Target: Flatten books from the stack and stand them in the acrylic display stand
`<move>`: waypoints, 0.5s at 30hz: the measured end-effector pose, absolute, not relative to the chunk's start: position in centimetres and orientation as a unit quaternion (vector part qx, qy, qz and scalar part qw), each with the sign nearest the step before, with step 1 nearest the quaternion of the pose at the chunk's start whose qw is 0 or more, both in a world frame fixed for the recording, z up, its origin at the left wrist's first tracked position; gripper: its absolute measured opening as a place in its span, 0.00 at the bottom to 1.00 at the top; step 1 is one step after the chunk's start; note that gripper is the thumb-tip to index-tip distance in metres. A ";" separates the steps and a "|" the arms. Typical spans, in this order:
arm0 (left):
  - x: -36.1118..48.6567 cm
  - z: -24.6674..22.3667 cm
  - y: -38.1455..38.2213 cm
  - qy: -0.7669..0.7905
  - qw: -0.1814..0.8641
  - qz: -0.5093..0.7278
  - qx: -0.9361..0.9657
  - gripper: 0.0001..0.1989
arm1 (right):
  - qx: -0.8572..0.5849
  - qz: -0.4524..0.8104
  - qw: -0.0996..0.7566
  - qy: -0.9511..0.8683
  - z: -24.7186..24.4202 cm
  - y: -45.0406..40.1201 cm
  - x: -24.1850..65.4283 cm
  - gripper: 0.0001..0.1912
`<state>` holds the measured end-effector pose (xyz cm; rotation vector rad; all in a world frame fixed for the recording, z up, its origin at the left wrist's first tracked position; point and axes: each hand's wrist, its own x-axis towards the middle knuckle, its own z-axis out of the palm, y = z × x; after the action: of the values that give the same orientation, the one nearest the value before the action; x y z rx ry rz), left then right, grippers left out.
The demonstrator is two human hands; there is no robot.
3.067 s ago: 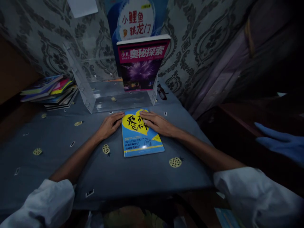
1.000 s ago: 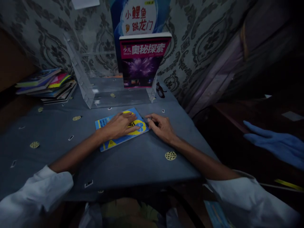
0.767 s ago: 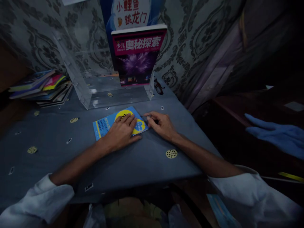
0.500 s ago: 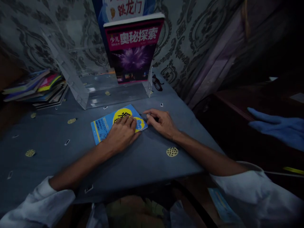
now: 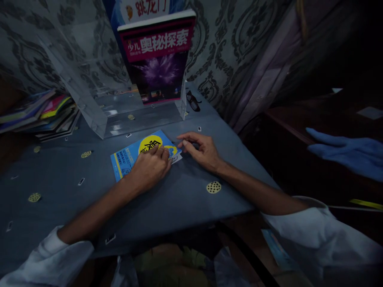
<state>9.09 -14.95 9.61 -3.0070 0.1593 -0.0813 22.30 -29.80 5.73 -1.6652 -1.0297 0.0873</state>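
Observation:
A blue book point(image 5: 125, 155) with a yellow circle on its cover lies on the table; a pale page edge shows beneath its right end. My left hand point(image 5: 152, 165) rests on the cover, palm down, fingers close together and slightly bent. At the book's right edge is my right hand point(image 5: 200, 149), thumb and forefinger apart and pointing left, the other fingers curled; its fingertips are beside the cover corner. Behind the book, a clear acrylic stand point(image 5: 100, 124) holds an upright magenta and black book point(image 5: 160, 73), with a blue book point(image 5: 113, 12) behind it.
A pile of books point(image 5: 42, 115) sits at the table's left. Dark glasses point(image 5: 193, 101) lie right of the stand. Blue gloved fingers of another person point(image 5: 353, 155) reach in from the right. The patterned grey tablecloth point(image 5: 179, 199) ends near my body.
The view has shifted a little. The book's right corner has lifted slightly, showing pale paper under it, and my right fingertips have parted more.

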 end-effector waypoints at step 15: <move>9.0 10.0 -15.3 0.044 0.087 -0.028 -0.995 0.14 | -0.677 0.022 0.573 -0.461 5.9 -30.0 22.1 0.12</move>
<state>9.03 -15.26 10.04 -2.9628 0.1324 -0.0839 22.07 -30.04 5.95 -1.5863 -1.0811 0.0520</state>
